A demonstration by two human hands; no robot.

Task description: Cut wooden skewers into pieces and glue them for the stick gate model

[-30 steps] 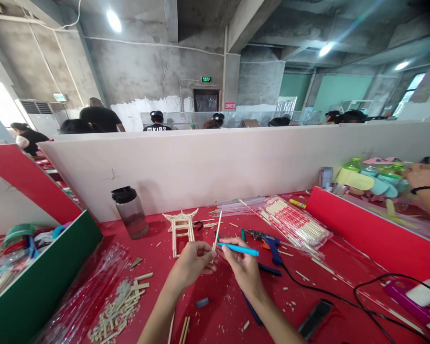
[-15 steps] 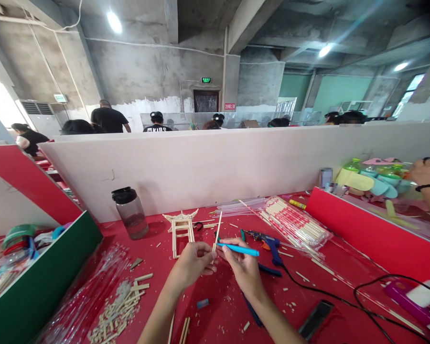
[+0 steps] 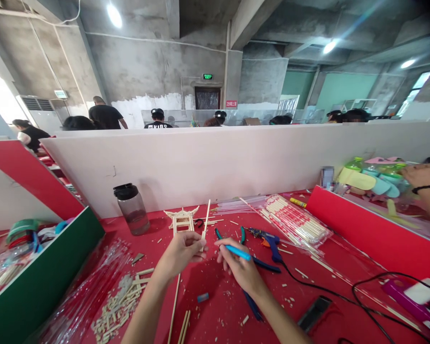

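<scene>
My left hand [image 3: 182, 251] pinches a thin wooden stick [image 3: 207, 217], which points up and leans slightly right. In my right hand [image 3: 238, 272] is a blue pen [image 3: 239, 252], its tip end toward the left hand and a small gap away from the stick. Behind my left hand stands a small frame built of wooden sticks [image 3: 182, 220], its lower part hidden by that hand. A tool with dark blue handles [image 3: 267, 265] lies partly hidden under my right hand. Close by rests a blue glue gun [image 3: 270, 246].
Offcuts of stick [image 3: 116, 306] are heaped at left beside plastic sleeves [image 3: 88, 282]. A bottle [image 3: 132, 210] stands by the white partition [image 3: 200, 167]. Bagged sticks [image 3: 294, 220] lie at right, near a red divider [image 3: 365, 234] and a black cable [image 3: 318, 291]. Another person's hand [image 3: 423, 177] is at far right.
My left hand has moved left with the stick. The pen has come away from the stick, leaving a gap between the two hands.
</scene>
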